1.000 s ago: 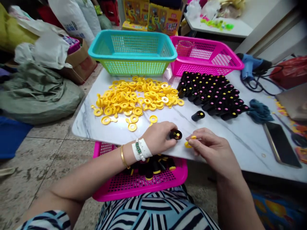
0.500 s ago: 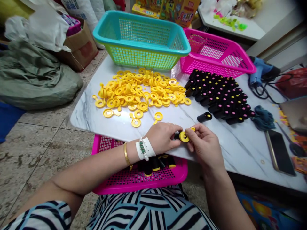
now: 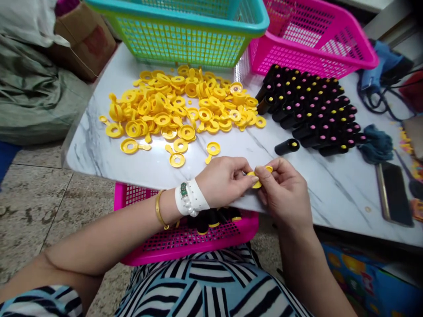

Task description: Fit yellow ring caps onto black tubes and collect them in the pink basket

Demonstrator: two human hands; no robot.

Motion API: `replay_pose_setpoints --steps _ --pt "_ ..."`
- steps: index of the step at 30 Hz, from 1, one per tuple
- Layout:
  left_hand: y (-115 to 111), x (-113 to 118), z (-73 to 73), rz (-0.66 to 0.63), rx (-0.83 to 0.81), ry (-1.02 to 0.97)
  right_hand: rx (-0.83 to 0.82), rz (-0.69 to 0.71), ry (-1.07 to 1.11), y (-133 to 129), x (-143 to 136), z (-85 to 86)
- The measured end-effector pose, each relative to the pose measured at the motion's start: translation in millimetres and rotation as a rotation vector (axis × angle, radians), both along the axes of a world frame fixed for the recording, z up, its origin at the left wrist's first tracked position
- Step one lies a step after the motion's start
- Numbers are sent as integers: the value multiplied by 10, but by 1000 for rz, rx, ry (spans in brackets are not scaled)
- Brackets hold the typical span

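In front of me, over the table's near edge, both hands meet at a yellow plastic ring cap with a tab (image 3: pixel 255 182). My left hand (image 3: pixel 223 182) is closed, its thumb pressing on the cap's face. My right hand (image 3: pixel 284 189) pinches the cap's tab side between thumb and fingers. The black tube seen earlier in the left hand is mostly hidden by its fingers now. Beyond the hands lies a single black tube with a yellow tip (image 3: pixel 287 146). A loose yellow ring cap (image 3: pixel 213 149) is near my left hand.
A heap of yellow ring caps (image 3: pixel 161 119) covers the table's left. Rows of black tubes (image 3: pixel 307 114) with pink or yellow tips lie right. Behind stand a green-blue basket (image 3: pixel 185 42) and a pink basket (image 3: pixel 313 57). Another pink basket (image 3: pixel 185 248) with black tubes is below. A phone (image 3: pixel 395 193) lies right.
My left thumb has come onto the yellow cap, whose face has turned and is partly covered. The view has tipped lower and closer to the table.
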State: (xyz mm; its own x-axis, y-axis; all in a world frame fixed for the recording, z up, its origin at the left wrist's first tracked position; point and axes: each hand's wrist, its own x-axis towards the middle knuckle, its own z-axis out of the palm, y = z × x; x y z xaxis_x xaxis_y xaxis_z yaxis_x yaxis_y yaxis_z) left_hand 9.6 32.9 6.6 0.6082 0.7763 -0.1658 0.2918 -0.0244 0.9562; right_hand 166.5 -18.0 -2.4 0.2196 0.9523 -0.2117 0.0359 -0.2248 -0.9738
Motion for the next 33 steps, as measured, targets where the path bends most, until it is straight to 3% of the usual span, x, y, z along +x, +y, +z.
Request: replay_pose_setpoints --steps 3,9,13,15,17,20,22,24,29,33 --pt "-24 -5 -22 -39 -47 -26 2 39 -9 10 9 -2" --pt "-204 -8 -139 42 329 -14 77 -29 -171 -66 -40 -13" --pt "-241 6 -170 39 465 5 42 -55 123 -66 116 -25" --pt "-237 10 -167 13 497 19 -52 47 223 0 244 20" --pt "-230 14 -163 -8 489 35 -189 234 212 84 341 98" --pt "-219 20 -167 -20 446 47 -276 472 25 174 356 215" --pt "-208 26 -174 -31 432 42 -236 511 -138 181 295 251" --pt "-195 36 -179 -44 429 49 -192 490 -215 140 227 244" --pt "-214 33 -166 -110 474 159 -140 459 -137 -101 146 148" --pt "-425 -157 -101 -255 512 204 -131 448 -70 -451 32 123"
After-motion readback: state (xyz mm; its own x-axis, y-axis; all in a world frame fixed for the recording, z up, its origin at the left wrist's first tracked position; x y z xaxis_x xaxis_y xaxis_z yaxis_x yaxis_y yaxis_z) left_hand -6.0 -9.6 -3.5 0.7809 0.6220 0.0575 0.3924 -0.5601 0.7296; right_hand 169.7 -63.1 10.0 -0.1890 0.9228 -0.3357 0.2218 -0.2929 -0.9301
